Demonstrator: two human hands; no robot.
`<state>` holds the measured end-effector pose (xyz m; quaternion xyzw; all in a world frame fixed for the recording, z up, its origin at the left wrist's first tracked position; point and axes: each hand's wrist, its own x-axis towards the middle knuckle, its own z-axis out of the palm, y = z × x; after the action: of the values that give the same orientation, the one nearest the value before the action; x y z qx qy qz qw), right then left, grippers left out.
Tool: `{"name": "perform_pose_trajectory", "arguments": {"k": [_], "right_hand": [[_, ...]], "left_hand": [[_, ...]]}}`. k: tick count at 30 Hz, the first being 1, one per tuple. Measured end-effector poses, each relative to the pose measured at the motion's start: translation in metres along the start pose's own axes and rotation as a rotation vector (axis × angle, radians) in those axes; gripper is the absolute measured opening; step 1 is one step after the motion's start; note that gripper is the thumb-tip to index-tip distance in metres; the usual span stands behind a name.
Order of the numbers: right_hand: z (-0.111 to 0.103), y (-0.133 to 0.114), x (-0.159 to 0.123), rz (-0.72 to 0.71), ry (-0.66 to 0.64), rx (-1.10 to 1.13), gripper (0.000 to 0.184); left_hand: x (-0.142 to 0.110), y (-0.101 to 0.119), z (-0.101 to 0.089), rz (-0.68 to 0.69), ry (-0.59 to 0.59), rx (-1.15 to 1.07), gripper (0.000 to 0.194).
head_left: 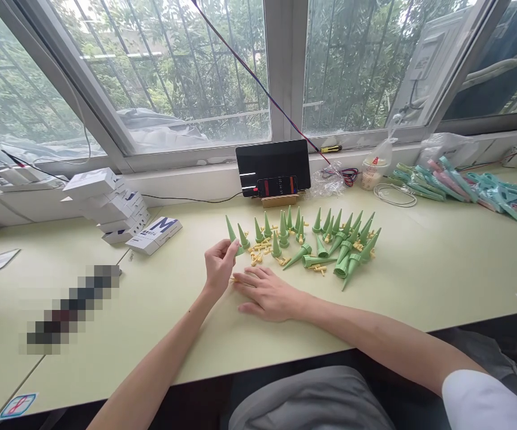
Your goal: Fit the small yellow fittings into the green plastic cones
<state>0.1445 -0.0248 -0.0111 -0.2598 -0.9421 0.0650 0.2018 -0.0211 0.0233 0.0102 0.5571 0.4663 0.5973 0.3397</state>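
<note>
Several green plastic cones [330,242] stand and lie on the pale green table [441,280], with small yellow parts [259,251] scattered among them. My left hand [220,266] is raised with its fingers pinched on one green cone [232,234] at the left end of the group. My right hand [267,294] lies flat on the table just below, fingers stretched out to the left, fingertips touching a small yellow part [235,279].
A dark tablet [272,162] and a phone [278,186] lean on a wooden stand by the window. White boxes [108,200] are stacked at the left. Teal and pink packets [464,182] and a white cable [395,195] lie at the right.
</note>
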Motion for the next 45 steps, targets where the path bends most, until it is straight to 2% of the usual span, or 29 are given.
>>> {"name": "perform_pose_trajectory", "arguments": {"k": [7,11,13,17,22,25,33,38,45], "right_hand": [[-0.003,0.003,-0.004,0.151,0.11,-0.086,0.039],[-0.015,0.01,-0.005,0.309,0.201,-0.12,0.025],[-0.022,0.016,-0.006,0.407,0.187,-0.154,0.021],[-0.035,0.028,-0.009,0.566,0.12,-0.237,0.029],[-0.037,0.035,-0.013,0.709,0.051,-0.292,0.018],[-0.033,0.035,-0.013,0.742,0.0,-0.313,0.02],[-0.023,0.039,-0.011,0.748,-0.026,-0.335,0.025],[-0.025,0.037,-0.012,0.735,-0.044,-0.386,0.023],[-0.028,0.033,-0.013,0.742,-0.113,-0.333,0.018]], "left_hand": [[-0.002,-0.002,-0.001,-0.003,-0.03,0.037,0.036],[-0.003,0.0,0.0,-0.021,-0.039,0.022,0.037],[-0.004,0.001,0.0,-0.028,-0.048,0.029,0.037],[-0.004,0.0,0.001,-0.015,-0.053,0.063,0.041],[-0.003,0.001,0.003,-0.013,-0.1,0.074,0.049],[-0.003,0.0,0.003,-0.012,-0.131,0.079,0.048],[-0.006,0.0,0.003,-0.017,-0.161,0.104,0.043],[-0.006,0.002,0.005,-0.015,-0.162,0.103,0.044],[-0.008,0.002,0.006,-0.011,-0.168,0.103,0.045]]}}
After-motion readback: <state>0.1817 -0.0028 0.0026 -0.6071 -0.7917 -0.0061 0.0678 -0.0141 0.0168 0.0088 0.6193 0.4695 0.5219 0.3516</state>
